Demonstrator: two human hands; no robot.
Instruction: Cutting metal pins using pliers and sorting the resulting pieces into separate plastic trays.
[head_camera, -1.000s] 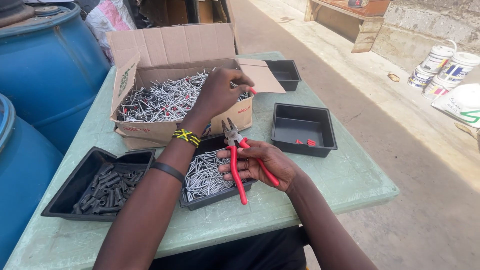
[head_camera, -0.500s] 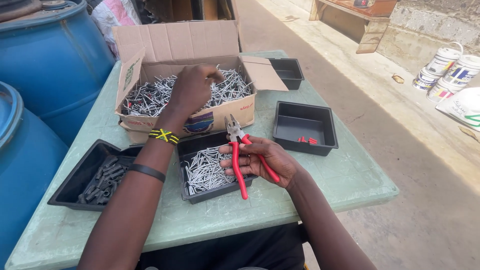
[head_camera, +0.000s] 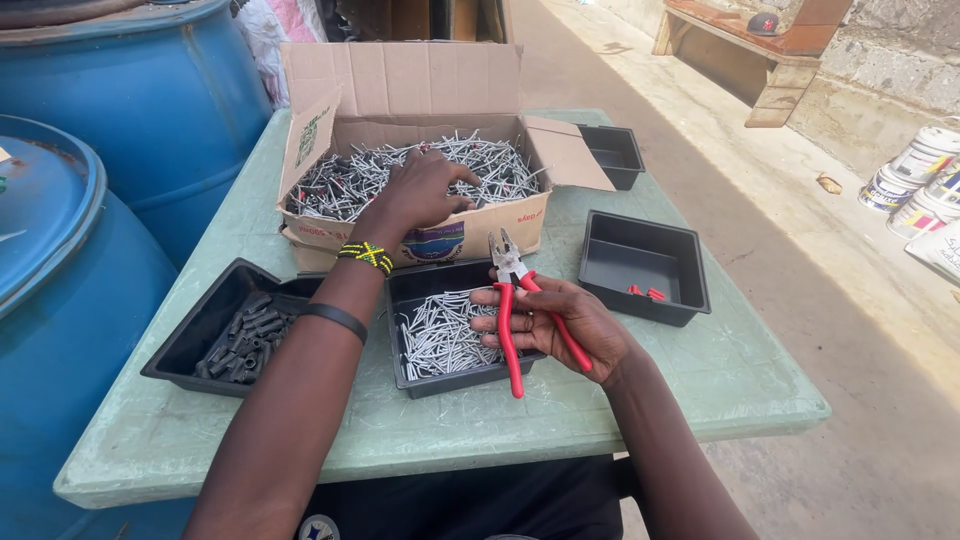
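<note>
1. Your green table (head_camera: 700, 380) has bare surface along the near edge and at the right corner. Two blue drums (head_camera: 150, 110) stand close along its left side, while open pavement lies to the right.
2. The cardboard box (head_camera: 400, 80) at the back holds a heap of grey nails (head_camera: 500, 165). The black tray (head_camera: 420, 290) in front of it holds a layer of nails, the left tray (head_camera: 190, 345) dark short sleeves, the right tray (head_camera: 645, 265) a few red bits, and you cannot see what is inside the far small tray (head_camera: 612, 150).
3. Your left hand (head_camera: 420, 190) lies in the box, fingers curled down into the nails; you cannot tell what it pinches. Your right hand (head_camera: 560, 325) grips red-handled pliers (head_camera: 510, 300) over the middle tray, handles apart.
4. Compared with half a second ago, your left hand sits deeper in the nails; the pliers have barely shifted.
</note>
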